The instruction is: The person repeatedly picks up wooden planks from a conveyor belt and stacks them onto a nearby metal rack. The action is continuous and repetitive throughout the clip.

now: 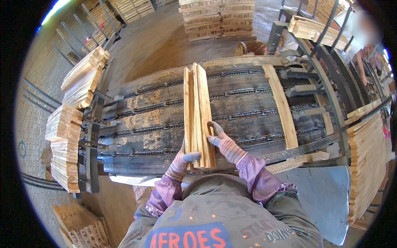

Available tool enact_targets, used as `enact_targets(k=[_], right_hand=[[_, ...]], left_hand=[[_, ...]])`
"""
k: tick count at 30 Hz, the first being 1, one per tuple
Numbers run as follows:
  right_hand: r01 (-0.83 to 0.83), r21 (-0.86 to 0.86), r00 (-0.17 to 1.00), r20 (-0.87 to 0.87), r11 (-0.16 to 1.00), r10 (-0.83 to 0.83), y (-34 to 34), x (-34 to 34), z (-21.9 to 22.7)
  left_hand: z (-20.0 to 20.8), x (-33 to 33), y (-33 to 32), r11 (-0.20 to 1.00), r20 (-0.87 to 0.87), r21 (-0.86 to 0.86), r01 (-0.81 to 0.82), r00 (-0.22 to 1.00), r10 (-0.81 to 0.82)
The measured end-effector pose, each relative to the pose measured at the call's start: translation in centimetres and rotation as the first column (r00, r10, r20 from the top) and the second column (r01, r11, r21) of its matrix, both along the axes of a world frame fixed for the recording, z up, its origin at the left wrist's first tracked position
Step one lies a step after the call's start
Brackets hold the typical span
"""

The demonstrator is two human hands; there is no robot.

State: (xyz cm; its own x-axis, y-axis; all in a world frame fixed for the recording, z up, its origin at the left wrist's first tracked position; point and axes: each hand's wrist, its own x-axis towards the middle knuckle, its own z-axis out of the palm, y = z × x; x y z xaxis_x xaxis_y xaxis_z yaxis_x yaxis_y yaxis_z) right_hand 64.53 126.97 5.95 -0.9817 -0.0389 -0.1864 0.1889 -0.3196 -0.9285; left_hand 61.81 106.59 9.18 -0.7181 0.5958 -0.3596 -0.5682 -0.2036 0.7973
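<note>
Several long pale wooden boards [199, 111] stand bunched together in front of me, lengthwise away from my body, above the chain conveyor table [240, 93]. My left hand [180, 163], in a striped knit glove, grips the near end of the bunch from the left, its thumb lying across the boards. On the other side, my right hand [225, 144], gloved alike, presses its fingers and thumb against the right face of the boards. Farther right, a single board [281, 109] lies across the conveyor chains.
Stacked boards stand at the left on a rack [84, 78] and below it [64, 149]. A tall board stack [366, 161] is at the right. Beyond the conveyor stands a large lumber pile [217, 18]. A person [362, 37] is at the far right, near metal bars.
</note>
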Motion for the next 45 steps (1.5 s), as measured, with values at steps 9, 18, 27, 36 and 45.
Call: enact_targets(k=[9, 18, 27, 36, 45], right_hand=[[0.261, 0.364, 0.952, 0.058, 0.894, -0.301, 5.1, 2.6, -0.5], [0.237, -0.076, 0.965, 0.132, 0.969, -0.226, 2.7, 2.8, -3.3], [0.398, 0.42, 0.911, -0.079, 0.815, -0.404, 7.6, 3.7, -1.0], [-0.156, 0.981, 0.853, 0.194, 0.118, -0.485, 12.4, 3.3, -3.0], [0.348, -0.22, 0.937, 0.117, 0.911, -0.33, 6.6, 3.3, -3.7]], left_hand=[[1.2, 0.6, 3.6, 0.999, -0.07, -0.035, 0.022, 0.997, -0.024], [-1.9, 1.7, 5.8, 0.988, -0.071, -0.075, 0.132, 0.988, -0.138], [0.3, 2.1, 3.9, 0.999, 0.003, -0.042, 0.006, 1.0, -0.006], [1.8, 0.9, 5.2, 0.997, -0.038, 0.006, 0.08, 0.996, -0.079], [-1.1, -0.1, 9.2, 0.991, -0.032, 0.006, 0.135, 0.99, -0.134]])
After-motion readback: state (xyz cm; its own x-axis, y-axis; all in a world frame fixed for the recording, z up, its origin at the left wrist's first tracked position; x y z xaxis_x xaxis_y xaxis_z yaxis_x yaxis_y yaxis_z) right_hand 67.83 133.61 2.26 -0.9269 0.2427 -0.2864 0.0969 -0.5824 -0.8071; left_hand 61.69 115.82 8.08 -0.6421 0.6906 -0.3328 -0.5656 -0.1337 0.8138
